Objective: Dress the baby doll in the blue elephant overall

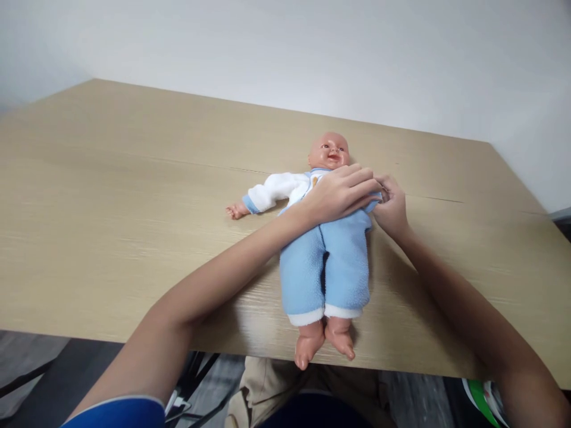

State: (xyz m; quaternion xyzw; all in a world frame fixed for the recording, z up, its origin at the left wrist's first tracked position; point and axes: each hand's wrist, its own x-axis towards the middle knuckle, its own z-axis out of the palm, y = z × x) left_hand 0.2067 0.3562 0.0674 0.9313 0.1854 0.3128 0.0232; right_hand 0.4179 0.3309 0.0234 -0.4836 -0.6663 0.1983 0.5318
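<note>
While the doll [323, 255] lies long-ways on the table [156, 196], face up, head [329, 150] pointing away, feet [310, 343] at the near edge, the left hand [342, 191] covers its chest. The right hand [393, 208] curls beside it. I can't tell if either grips.

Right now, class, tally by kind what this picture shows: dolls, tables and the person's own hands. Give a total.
Doll: 1
Table: 1
Hands: 2 (left hand, right hand)
Total: 4
</note>
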